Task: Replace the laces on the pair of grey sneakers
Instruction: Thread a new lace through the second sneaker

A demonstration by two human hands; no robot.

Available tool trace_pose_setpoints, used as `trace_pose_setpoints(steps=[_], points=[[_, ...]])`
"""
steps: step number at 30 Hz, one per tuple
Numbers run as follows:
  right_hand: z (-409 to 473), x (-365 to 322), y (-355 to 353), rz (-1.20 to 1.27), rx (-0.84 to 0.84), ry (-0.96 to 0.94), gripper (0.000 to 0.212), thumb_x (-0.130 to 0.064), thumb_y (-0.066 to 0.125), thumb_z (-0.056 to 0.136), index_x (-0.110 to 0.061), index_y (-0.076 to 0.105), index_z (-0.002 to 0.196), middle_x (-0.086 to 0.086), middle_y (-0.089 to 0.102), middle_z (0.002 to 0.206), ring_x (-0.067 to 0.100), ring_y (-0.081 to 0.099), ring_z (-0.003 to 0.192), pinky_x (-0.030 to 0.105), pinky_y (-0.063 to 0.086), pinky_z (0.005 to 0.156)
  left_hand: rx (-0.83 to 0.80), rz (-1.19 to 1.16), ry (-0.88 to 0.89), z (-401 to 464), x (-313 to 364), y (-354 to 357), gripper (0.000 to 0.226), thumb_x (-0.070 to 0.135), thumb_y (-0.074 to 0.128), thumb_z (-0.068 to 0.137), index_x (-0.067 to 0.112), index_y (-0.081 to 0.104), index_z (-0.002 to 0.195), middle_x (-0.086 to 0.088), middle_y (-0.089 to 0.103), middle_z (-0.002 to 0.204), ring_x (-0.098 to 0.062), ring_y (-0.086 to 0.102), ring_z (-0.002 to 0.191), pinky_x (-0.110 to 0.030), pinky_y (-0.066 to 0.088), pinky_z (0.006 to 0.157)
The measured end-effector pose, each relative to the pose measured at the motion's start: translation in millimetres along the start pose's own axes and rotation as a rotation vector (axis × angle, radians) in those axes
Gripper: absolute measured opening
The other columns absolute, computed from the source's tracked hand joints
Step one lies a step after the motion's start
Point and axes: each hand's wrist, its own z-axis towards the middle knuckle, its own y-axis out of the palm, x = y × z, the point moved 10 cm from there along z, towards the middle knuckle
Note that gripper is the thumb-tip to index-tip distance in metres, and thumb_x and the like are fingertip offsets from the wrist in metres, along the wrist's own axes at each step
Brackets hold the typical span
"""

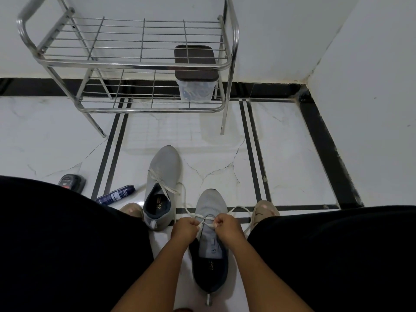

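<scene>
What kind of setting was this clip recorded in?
Probably a home entryway or room corner. A steel shoe rack stands against a white wall on a marble-look tiled floor with black borders, and the person sits on that floor lacing grey sneakers.

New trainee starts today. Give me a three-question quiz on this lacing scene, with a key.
1. True or false: both hands grip the white lace over the near sneaker.
2. Where is the lidded box? A) lower shelf of the metal rack B) floor C) top shelf
3. Fill in: the far sneaker carries a white ____.

Key: 1 true; 2 A; 3 lace. The left hand and right hand each pinch one end.
</scene>
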Motion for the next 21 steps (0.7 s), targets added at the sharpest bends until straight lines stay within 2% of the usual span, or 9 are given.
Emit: trace_pose_setpoints(steps=[3, 7, 12, 14, 21], points=[[-0.5, -0.7, 0.5, -0.003, -0.012, 0.001, 0.022, -0.009, 0.05, 0.088, -0.024, 0.056, 0.072, 0.003, 0.061, 0.092, 0.018, 0.054, 0.084, 0.022, 0.037, 0.069, 0.005, -0.016, -0.005, 0.1, -0.7, 0.2, 0.024, 0.009, 0.061, 0.088, 0.011, 0.072, 0.109, -0.008, 0.069, 0.115, -0.025, 0.061, 0.11, -0.032, 0.049, 0.096], [-0.5, -0.2, -1.2, -0.035, 0.001, 0.006, 0.031, -0.007, 0.048, 0.085, -0.027, 0.048, 0.062, 0.004, 0.06, 0.092, 0.018, 0.052, 0.083, 0.022, 0.036, 0.068, 0.012, -0.057, -0.004, -0.1, -1.7, 0.4, 0.02, 0.007, 0.062, 0.087, 0.009, 0.073, 0.103, -0.01, 0.07, 0.109, -0.026, 0.063, 0.105, -0.035, 0.051, 0.093], [-0.6, -1.0, -4.2, -0.034, 0.031, 0.015, 0.022, -0.003, 0.047, 0.084, -0.021, 0.057, 0.075, 0.008, 0.063, 0.101, 0.019, 0.053, 0.084, 0.023, 0.038, 0.069, 0.018, -0.064, 0.0, -0.7, -1.5, 0.4, 0.021, 0.005, 0.061, 0.086, 0.008, 0.073, 0.103, -0.01, 0.07, 0.109, -0.027, 0.063, 0.105, -0.033, 0.051, 0.093], [-0.3, -1.8, -5.2, -0.038, 0.04, 0.011, 0.021, -0.002, 0.047, 0.084, -0.019, 0.058, 0.078, 0.007, 0.062, 0.098, 0.019, 0.052, 0.083, 0.023, 0.038, 0.068, 0.022, -0.058, -0.001, -0.9, -1.3, -0.1, 0.022, 0.006, 0.061, 0.087, 0.008, 0.073, 0.105, -0.01, 0.07, 0.111, -0.027, 0.062, 0.107, -0.033, 0.05, 0.093], [-0.8, -4.9, -5.8, -0.066, 0.041, 0.004, 0.025, -0.001, 0.046, 0.083, -0.022, 0.054, 0.07, 0.012, 0.062, 0.106, 0.021, 0.052, 0.082, 0.025, 0.041, 0.069, 0.015, -0.032, 0.006, -2.7, 1.1, -0.6, 0.024, 0.006, 0.06, 0.087, 0.008, 0.072, 0.108, -0.01, 0.069, 0.115, -0.027, 0.061, 0.11, -0.032, 0.049, 0.095]])
